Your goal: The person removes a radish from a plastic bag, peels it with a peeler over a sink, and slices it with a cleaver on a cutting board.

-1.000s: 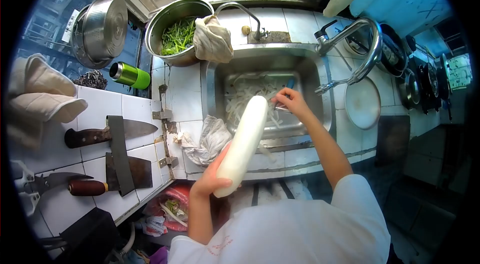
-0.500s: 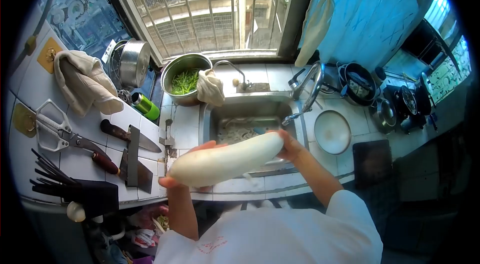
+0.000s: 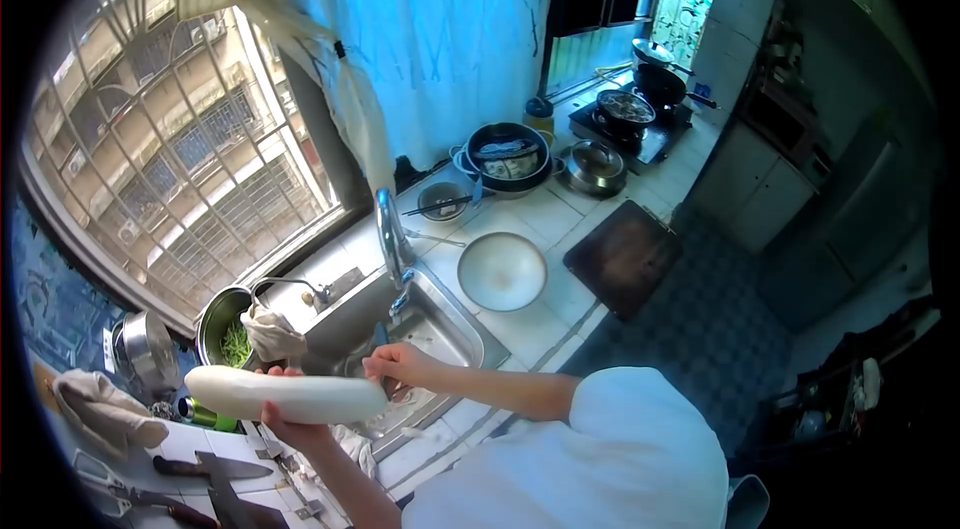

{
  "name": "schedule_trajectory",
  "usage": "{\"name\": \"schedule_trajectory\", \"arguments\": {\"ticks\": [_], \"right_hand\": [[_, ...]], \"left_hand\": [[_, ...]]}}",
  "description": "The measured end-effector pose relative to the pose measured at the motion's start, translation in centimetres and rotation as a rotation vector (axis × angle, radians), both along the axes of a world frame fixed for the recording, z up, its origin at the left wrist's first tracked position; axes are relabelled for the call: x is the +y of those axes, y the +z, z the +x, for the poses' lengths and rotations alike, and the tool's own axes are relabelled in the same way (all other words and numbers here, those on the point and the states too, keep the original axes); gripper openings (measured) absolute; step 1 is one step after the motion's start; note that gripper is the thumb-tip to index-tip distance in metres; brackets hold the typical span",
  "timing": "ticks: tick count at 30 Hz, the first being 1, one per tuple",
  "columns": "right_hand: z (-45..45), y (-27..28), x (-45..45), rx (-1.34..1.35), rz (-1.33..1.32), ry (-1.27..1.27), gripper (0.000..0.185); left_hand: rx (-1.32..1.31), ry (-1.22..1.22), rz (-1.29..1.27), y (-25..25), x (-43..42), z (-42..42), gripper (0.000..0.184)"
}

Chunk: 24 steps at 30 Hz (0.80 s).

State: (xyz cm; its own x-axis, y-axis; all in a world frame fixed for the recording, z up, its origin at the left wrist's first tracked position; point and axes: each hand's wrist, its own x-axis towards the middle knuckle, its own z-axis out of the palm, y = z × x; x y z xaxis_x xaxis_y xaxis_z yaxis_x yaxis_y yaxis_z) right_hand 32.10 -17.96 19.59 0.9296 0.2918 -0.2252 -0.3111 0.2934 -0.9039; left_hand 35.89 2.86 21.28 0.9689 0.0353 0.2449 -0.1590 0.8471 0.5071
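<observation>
Vegetable [image 3: 285, 398], long, pale and peeled, lies level above the near-left rim of the sink [image 3: 455, 329]. The left hand [image 3: 300, 431] cups it from below, thumb and fingers partly spread; the right hand [image 3: 402, 365], fingers curled at its right end, grips a blue-ended tool [image 3: 381, 334] (mostly hidden). Clocked from the vegetable, a barred window [image 3: 180, 159] stands at eleven, blue-lit curtain [image 3: 430, 49] at one, and white-tiled counter [image 3: 545, 214] with a round plate [image 3: 502, 272] at two; dark floor [image 3: 690, 349] spreads at three. A pale label [image 3: 108, 351] near ten is unreadable. The bottom edge cuts off a blade [image 3: 232, 504].
</observation>
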Motion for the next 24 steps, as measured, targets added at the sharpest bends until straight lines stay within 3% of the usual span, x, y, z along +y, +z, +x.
{"name": "schedule_trajectory", "arguments": {"ticks": [5,7,9,12,17,24], "right_hand": [[-2.2,-1.6,-2.5,-0.194,-0.25,-0.291,0.018],[-3.8,-0.8,-4.2,-0.538,-0.659,-0.485,0.012],[-4.8,-1.0,-6.3,-0.586,-0.741,-0.502,0.009],[-5.8,-0.1,-10.6,-0.788,-0.888,-0.091,0.008],[-5.8,0.7,-22.4,-1.02,-0.916,0.313,0.005],[-8.8,0.4,-39.0,-1.116,-0.738,0.326,0.01]], "left_hand": [[-0.072,-0.195,0.284,-0.6,0.6,-0.9,0.072],[-0.045,-0.252,0.306,-1.6,-0.8,-1.7,0.079],[-0.128,-0.296,0.45,-2.3,-2.7,-2.9,0.086],[-0.096,-0.405,0.639,-0.6,-7.7,-5.4,0.086],[-0.191,-0.451,0.646,-0.8,-21.3,-7.6,0.087],[-0.055,-0.431,0.647,1.0,-40.9,-12.1,0.086]]}}
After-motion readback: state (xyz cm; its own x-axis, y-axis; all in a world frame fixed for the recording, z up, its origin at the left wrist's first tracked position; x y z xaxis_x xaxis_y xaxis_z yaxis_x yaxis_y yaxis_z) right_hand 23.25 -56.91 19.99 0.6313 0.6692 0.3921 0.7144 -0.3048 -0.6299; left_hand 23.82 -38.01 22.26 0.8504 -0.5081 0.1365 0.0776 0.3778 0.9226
